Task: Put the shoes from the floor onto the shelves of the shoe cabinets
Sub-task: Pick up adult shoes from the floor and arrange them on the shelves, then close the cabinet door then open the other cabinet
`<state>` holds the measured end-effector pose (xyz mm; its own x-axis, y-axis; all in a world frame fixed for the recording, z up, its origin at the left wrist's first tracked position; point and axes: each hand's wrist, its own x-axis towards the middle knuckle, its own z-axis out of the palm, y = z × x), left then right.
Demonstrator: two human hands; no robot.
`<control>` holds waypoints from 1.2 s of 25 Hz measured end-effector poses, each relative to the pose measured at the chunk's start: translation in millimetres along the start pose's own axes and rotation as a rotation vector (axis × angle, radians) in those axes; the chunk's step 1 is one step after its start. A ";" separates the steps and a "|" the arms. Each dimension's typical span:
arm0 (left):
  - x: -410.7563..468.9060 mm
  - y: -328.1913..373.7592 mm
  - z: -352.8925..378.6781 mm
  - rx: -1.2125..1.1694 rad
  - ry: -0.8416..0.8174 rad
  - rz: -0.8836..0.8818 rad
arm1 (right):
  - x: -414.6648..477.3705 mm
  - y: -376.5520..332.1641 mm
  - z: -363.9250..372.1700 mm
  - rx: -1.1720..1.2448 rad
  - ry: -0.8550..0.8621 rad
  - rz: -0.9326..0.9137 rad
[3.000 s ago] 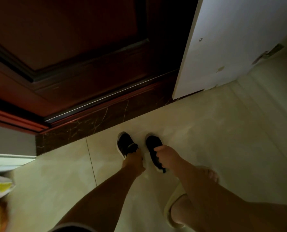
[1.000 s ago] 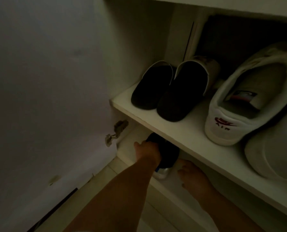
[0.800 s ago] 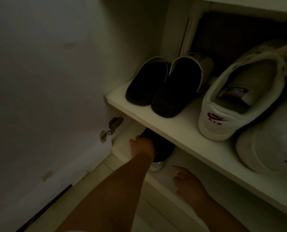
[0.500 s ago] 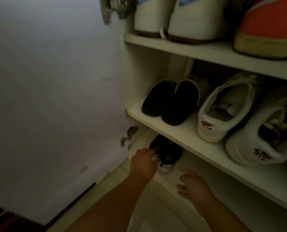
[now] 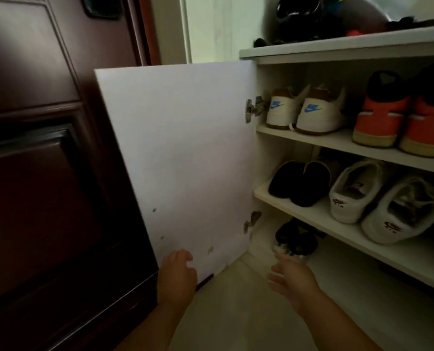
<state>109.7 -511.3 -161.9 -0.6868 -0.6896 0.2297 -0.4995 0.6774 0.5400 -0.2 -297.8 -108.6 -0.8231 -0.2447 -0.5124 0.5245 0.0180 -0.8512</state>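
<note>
A small pair of black shoes (image 5: 295,240) with white heels stands at the left end of the white cabinet's bottom shelf (image 5: 342,274). My right hand (image 5: 290,277) hovers just in front of them, fingers relaxed, holding nothing. My left hand (image 5: 178,271) is down by the lower edge of the open white cabinet door (image 5: 180,158), fingers loosely curled and empty. Whether it touches the door is unclear.
The middle shelf (image 5: 312,214) carries dark slippers (image 5: 299,186) and white sneakers (image 5: 385,201). The upper shelf (image 5: 332,140) holds white sneakers (image 5: 304,110) and orange high-tops (image 5: 403,115). A dark wooden door (image 5: 41,160) stands left. Pale floor tiles (image 5: 236,312) lie below.
Both hands have drawn back from the bottom shelf, leaving the black shoes there. My left hand moved left toward the cabinet door. The view rose, showing the cabinet top.
</note>
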 end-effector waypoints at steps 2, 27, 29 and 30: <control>-7.4 -11.5 -33.5 -0.015 0.126 -0.002 | -19.4 -5.7 7.9 0.006 0.012 -0.006; -53.3 110.2 -92.3 -0.631 -0.149 0.045 | -105.0 -15.7 -9.6 -0.211 -0.034 -0.082; -63.9 140.3 -75.0 -0.635 -0.310 0.118 | -105.9 -15.7 -15.3 -0.262 -0.090 -0.122; -67.7 157.4 -66.9 -0.649 -0.407 0.163 | -105.9 -18.3 -20.0 -0.275 -0.099 -0.164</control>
<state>112.9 -375.2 -38.2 -0.9271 -0.3610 0.1002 -0.0526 0.3903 0.9192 73.0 -252.9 -41.0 -0.8594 -0.3586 -0.3645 0.2976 0.2288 -0.9269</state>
